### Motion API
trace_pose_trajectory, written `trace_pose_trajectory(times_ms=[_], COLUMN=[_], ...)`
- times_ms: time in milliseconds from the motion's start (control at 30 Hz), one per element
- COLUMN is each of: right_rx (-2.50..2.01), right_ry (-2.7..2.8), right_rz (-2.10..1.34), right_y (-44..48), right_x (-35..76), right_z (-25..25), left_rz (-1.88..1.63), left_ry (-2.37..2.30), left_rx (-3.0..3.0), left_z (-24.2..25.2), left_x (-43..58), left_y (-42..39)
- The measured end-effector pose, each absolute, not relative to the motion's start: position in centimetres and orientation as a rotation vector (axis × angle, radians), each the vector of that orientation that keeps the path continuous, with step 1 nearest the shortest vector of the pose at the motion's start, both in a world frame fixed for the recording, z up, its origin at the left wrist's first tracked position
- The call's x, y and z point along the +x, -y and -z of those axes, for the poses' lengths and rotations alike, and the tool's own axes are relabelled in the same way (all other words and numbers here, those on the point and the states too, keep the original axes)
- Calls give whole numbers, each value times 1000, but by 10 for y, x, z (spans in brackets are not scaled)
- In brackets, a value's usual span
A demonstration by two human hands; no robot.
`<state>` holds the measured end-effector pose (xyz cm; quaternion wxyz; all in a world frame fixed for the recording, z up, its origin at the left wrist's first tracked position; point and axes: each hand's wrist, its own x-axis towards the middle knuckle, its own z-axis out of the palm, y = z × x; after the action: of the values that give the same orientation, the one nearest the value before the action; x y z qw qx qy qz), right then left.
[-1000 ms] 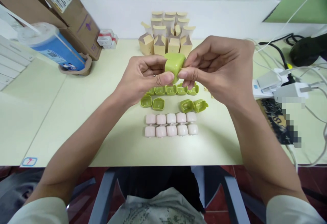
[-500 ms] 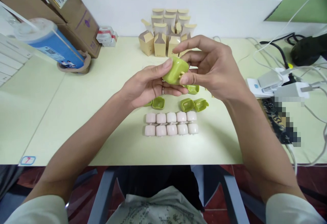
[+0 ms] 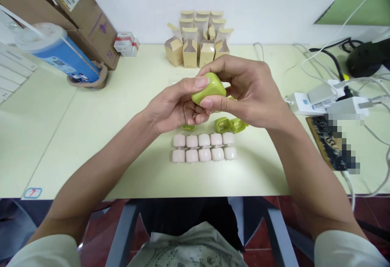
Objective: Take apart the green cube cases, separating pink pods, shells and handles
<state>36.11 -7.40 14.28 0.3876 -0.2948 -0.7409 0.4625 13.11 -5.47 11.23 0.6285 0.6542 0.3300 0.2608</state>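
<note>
Above the middle of the table, both hands grip a small glossy green rounded case [image 3: 213, 87]. My left hand [image 3: 175, 104] has its thumb on top of the case and its fingers curled below. My right hand [image 3: 246, 88] pinches the other side between thumb and forefinger; its remaining fingers are partly hidden behind. Beneath the hands lie opened green cases [image 3: 223, 125], hollow side up, some of them covered by my fingers. Closer to me stand two rows of pale pink rounded cases [image 3: 204, 154].
Several small kraft boxes [image 3: 190, 55] with raised flaps stand by the wall. At left are a blue cup [image 3: 71, 64] in a holder and a cardboard carton [image 3: 91, 27]. A power strip [image 3: 323, 100], cables and a dark patterned object [image 3: 324, 141] lie at right.
The green case has been turned in the hands, its smooth rounded side now facing up. My right hand has shifted left and closed more around it; my left fingers have curled in.
</note>
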Motion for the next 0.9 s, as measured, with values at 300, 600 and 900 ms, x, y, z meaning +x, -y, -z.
trace_pose_trajectory(times_ms=[300, 600, 900], right_rx=[-476, -1718, -2285], right_ry=[1910, 2092, 2319], right_rz=[-1652, -872, -986], right_y=[47, 16, 0], right_x=[379, 444, 437], right_z=[-138, -139, -121], left_rz=[-430, -283, 90], left_ry=[-623, -1041, -1302], left_rx=[1366, 2270, 2633], left_z=[-122, -117, -94], left_x=[124, 127, 155], left_y=[52, 62, 76])
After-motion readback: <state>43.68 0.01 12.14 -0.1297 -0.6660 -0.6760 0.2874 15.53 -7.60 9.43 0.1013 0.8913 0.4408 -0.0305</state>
